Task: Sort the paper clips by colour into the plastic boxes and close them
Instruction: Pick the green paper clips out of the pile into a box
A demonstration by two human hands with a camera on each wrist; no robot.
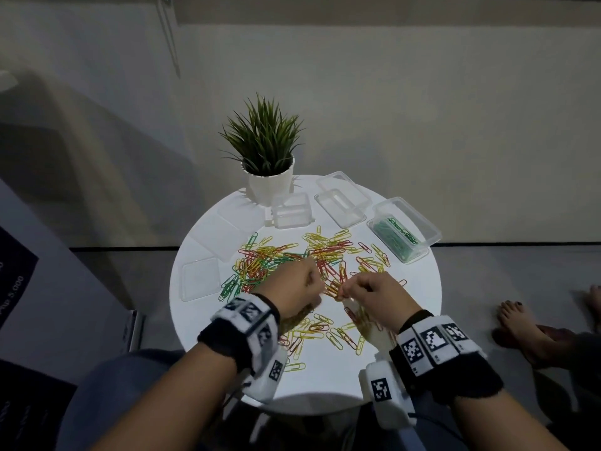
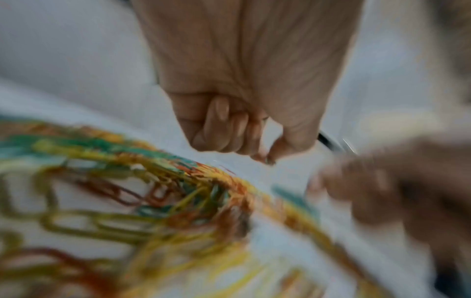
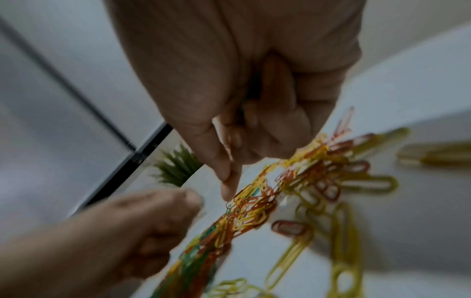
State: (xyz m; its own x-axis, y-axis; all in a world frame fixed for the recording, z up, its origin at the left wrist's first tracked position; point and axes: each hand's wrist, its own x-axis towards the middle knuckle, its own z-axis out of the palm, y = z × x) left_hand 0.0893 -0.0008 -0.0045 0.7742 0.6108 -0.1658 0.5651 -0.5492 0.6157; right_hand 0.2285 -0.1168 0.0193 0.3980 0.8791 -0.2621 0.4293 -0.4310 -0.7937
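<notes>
Red, yellow and green paper clips lie heaped on the round white table. My left hand hovers over the heap as a fist. In the blurred left wrist view its thumb and forefinger pinch a small dark bit, apparently a clip. My right hand is just to its right, fingers curled. In the right wrist view green clips show inside its palm, while thumb and forefinger point down at the pile. A clear box at the right holds green clips. Two clear boxes stand empty.
A potted plant stands at the table's far edge. Clear lids lie along the left rim. Loose clips are scattered near my wrists. A bare foot rests on the floor to the right.
</notes>
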